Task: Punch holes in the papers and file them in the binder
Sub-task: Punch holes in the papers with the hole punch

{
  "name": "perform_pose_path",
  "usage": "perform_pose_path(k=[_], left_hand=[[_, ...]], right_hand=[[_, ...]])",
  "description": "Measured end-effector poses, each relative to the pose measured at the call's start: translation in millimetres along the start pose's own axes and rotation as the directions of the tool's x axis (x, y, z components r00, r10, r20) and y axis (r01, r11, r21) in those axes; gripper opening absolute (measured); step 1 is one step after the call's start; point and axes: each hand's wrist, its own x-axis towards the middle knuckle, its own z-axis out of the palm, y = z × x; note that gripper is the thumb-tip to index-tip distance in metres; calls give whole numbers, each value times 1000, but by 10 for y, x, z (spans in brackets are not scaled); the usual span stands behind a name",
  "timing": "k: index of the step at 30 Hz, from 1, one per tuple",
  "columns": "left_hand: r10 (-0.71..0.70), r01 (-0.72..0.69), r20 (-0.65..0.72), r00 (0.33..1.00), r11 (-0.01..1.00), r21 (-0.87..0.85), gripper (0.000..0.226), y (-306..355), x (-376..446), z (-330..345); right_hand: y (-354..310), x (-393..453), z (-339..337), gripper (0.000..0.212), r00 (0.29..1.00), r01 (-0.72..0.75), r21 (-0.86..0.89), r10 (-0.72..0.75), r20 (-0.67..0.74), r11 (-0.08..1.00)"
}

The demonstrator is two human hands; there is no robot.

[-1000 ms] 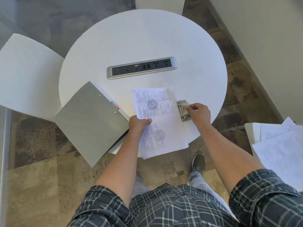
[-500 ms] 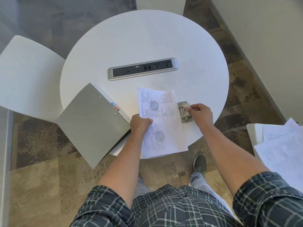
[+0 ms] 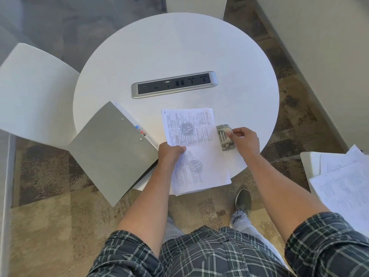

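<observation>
- I count one round table [image 3: 179, 47], one binder [image 3: 111, 152], one punch [image 3: 224, 136], one sheaf of papers [image 3: 191, 148] and one power strip [image 3: 173, 84] set in the tabletop.
- Left hand [image 3: 169, 154] pinches the sheaf's left edge; right hand [image 3: 244, 139] is curled round the punch, thumb on its lever.
- The papers' right edge sits in the punch; their near end overhangs the table's near rim.
- The binder, left of the sheaf, also overhangs that rim.
- The far half of the table lies open.
- Against the earlier frames, I see the sheaf turned squarer to the punch.
- A second stack [image 3: 343, 188] lies at the right.
</observation>
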Motion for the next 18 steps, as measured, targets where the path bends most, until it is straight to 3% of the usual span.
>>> perform_pose_path(k=[18], left_hand=[[-29, 25, -36, 999, 996, -89, 42, -107, -37, 43]], right_hand=[[-30, -50, -59, 35, 999, 16, -3, -16, 33, 1000]])
